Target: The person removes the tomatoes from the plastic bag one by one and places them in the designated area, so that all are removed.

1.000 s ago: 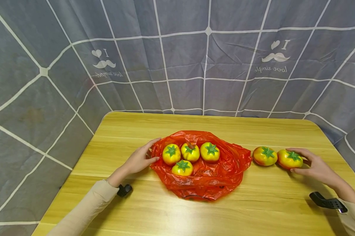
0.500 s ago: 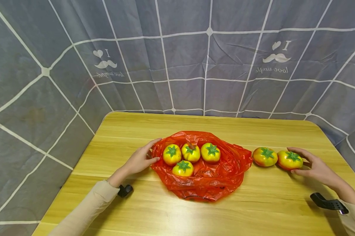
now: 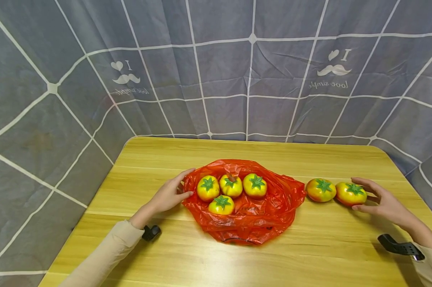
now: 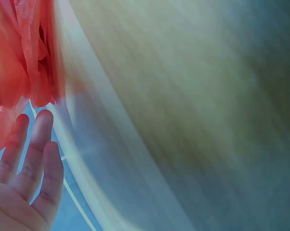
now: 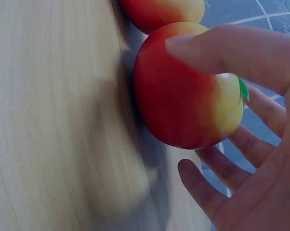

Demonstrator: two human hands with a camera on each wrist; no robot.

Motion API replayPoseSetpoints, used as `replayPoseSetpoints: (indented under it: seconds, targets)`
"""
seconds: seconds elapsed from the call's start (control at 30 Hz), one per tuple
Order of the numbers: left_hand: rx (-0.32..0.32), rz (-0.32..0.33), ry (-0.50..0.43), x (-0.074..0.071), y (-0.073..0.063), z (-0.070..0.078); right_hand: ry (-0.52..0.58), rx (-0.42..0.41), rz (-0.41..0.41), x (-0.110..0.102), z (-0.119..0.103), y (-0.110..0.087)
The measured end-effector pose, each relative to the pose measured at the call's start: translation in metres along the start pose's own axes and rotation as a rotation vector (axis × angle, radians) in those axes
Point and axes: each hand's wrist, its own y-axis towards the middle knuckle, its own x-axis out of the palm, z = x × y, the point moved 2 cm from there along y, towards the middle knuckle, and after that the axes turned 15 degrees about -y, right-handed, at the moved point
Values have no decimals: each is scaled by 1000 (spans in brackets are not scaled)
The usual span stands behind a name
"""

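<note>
A crumpled red plastic bag (image 3: 266, 207) lies spread on the table, several yellow-red fruits with green star-shaped tops (image 3: 255, 185) sitting in its opening. Fingers extended, my left hand (image 3: 169, 194) rests against the bag's left edge. In the left wrist view, three straight, spread fingers show beside the bag (image 4: 10, 57). To the right of the bag, two more such fruits stand side by side. My right hand (image 3: 384, 203) has thumb and fingers around the outer fruit (image 3: 350, 194); in the right wrist view the thumb lies across that fruit (image 5: 178, 96).
The inner fruit (image 3: 321, 190) stands between the bag's right tip and the outer fruit. Everything lies on a wooden table (image 3: 291, 263) with rounded back corners. A grey curtain with white grid lines (image 3: 223, 71) hangs behind and along the left side.
</note>
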Motion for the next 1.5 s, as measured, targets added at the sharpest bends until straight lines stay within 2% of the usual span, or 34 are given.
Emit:
replayPoseSetpoints:
  seconds: [0.4, 0.67, 1.1, 1.3, 1.5]
  targets:
    - [-1, 3, 1, 1, -1, 0, -20, 102, 71, -6, -3, -6]
    - [-1, 2, -2, 2, -1, 1, -37, 140, 109, -7, -11, -9]
    - [10, 11, 12, 2, 0, 0, -98, 116, 220, -9, -34, -5]
    - [10, 13, 16, 2, 0, 0, -103, 70, 242, -10, -41, -1]
    - [8, 10, 11, 2, 0, 0, -133, 61, 258, -10, -47, 1]
